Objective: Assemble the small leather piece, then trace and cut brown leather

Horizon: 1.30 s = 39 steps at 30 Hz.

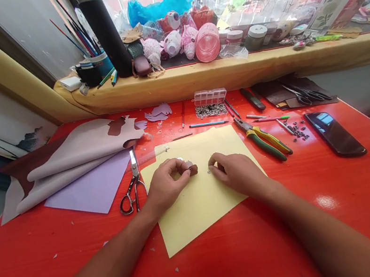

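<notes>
My left hand (166,182) rests on a pale yellow sheet (203,202) and pinches a small brown leather piece (192,169) between thumb and fingers. My right hand (235,170) lies just to its right, fingers curled in a pinch next to a tiny metal ring (209,171) on the sheet. What the right fingers hold, if anything, is hidden. The two hands are a few centimetres apart.
Scissors (132,186) lie left of the sheet beside lilac and brown sheets (81,161). Green-yellow pliers (263,138), loose small beads (296,130) and a black phone (335,132) lie to the right. A clear parts box (210,97), pencils and tools sit behind. The cluttered sill holds pink figures.
</notes>
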{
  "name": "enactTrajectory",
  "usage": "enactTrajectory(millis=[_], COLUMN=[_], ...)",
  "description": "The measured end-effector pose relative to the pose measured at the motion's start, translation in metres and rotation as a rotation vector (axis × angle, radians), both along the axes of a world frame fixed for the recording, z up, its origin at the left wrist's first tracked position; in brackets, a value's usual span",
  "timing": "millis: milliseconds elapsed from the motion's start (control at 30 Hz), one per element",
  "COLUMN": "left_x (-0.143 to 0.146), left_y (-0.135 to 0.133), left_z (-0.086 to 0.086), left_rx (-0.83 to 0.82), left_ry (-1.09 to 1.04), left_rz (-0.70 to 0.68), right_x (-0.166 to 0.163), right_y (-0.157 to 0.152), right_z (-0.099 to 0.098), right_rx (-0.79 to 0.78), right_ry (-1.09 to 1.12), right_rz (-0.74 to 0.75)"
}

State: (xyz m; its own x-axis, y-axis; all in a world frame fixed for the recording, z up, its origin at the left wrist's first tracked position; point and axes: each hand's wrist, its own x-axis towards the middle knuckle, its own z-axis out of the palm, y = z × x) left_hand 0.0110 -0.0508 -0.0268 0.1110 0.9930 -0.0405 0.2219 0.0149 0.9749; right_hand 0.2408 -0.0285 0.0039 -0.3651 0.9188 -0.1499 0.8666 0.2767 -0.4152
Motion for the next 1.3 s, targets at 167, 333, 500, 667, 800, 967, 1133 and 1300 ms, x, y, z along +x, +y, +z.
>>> enactTrajectory(millis=[167, 333, 500, 667, 800, 967, 1133, 1300], left_x=[-0.0002, 0.0009, -0.0006, -0.0023, -0.0017, -0.0012, 0.0003, 0.0016], left_y=[-0.0002, -0.0006, 0.0009, 0.0007, 0.0004, 0.0013, 0.0004, -0.0006], left_z=[-0.0008, 0.0026, 0.0004, -0.0036, -0.0026, -0.0016, 0.0007, 0.0028], left_rx=[-0.008, -0.017, -0.002, 0.007, 0.018, 0.01, -0.003, -0.033], left_ry=[-0.03, -0.031, 0.009, 0.032, 0.035, 0.039, 0.002, -0.083], left_rz=[-0.016, -0.017, -0.02, -0.012, -0.018, -0.009, -0.005, -0.009], right_x=[0.0011, 0.0016, 0.0013, 0.0016, 0.0017, 0.0037, 0.0077, 0.0084], right_y=[-0.0007, -0.0016, -0.0011, -0.0006, -0.0012, -0.0002, 0.0016, 0.0012], right_z=[0.0, 0.0007, 0.0009, -0.0004, -0.0008, -0.0014, -0.0036, -0.005], right_rx=[0.005, 0.008, 0.005, 0.006, 0.008, 0.005, -0.001, 0.007], right_ry=[0.018, 0.025, 0.035, 0.033, 0.028, 0.041, 0.097, 0.093], right_rz=[0.014, 0.031, 0.021, 0.017, 0.023, 0.033, 0.026, 0.02])
